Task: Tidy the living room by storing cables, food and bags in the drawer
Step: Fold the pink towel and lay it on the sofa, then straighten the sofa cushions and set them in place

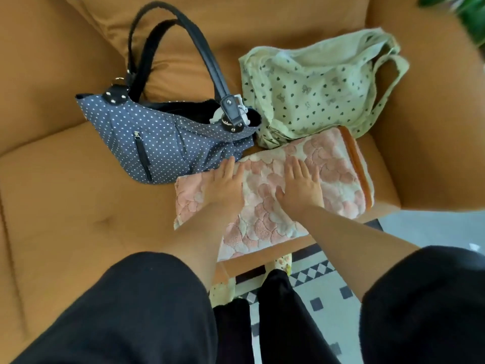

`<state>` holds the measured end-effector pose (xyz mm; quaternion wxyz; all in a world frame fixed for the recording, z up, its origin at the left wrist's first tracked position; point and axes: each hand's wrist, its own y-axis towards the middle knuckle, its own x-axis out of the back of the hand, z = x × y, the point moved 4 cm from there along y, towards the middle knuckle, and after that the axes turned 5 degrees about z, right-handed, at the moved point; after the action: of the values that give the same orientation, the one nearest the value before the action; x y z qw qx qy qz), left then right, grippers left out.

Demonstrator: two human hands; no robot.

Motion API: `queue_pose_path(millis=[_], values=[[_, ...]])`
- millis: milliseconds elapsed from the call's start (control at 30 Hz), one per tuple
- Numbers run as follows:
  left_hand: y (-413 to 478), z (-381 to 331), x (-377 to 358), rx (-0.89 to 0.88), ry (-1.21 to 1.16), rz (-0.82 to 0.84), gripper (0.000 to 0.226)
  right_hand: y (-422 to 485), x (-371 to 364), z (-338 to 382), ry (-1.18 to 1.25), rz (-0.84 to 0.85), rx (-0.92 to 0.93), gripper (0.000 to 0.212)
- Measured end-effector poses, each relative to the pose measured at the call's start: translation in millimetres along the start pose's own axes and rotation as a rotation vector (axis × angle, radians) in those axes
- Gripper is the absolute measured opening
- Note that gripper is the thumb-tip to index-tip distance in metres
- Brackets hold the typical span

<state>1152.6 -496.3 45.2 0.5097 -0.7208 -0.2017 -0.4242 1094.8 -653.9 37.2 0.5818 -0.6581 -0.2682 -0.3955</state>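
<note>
On an orange sofa, a person bent over three soft items and pressed both palms down on a pink fleecy piece with an orange edge; whether it was a pouch or a folded towel could not be told. The left hand lay flat near its upper left corner, fingers straight and grasping nothing. The right hand rested the same way near its middle, fingers spread. Just behind, a blue polka-dot handbag stood slumped with its black straps arched upward and its mouth open, a small white object showing inside. Beside it, a green cloth bag printed with hearts lay crumpled against the armrest, its lower edge touching the pink piece. No drawer, cable or food appeared anywhere in view. Judging by that, the tidying looked to be at an early stage: both bags sat on the seat, none had been stored, and carrying them to the drawer was yet to come. A checkered rug showed below.
</note>
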Motion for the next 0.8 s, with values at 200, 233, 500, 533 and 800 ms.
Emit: queue_pose_path(millis=[200, 233, 500, 533, 800], values=[[-39.7, -47.5, 12.2, -0.245, 0.203, 0.025, 0.067, -76.0, 2.0, -22.6, 0.215, -0.009, -0.197, 0.065], [-47.1, -55.2, 12.9, -0.279, 0.222, 0.034, 0.067, -92.7, -1.0, -25.4, 0.252, -0.012, -0.243, 0.065], [-127.5, -136.0, -15.1, -0.514, 0.361, 0.12, 0.062, -213.8, -34.5, -53.5, 0.464, -0.018, -0.504, 0.064], [-140.5, -153.0, -22.2, -0.553, 0.369, 0.134, 0.063, -234.3, -41.0, -62.4, 0.495, -0.013, -0.545, 0.065], [-230.2, -293.4, -70.7, -0.811, 0.516, 0.254, 0.061, -397.2, -108.1, -129.2, 0.775, -0.03, -0.935, 0.062]])
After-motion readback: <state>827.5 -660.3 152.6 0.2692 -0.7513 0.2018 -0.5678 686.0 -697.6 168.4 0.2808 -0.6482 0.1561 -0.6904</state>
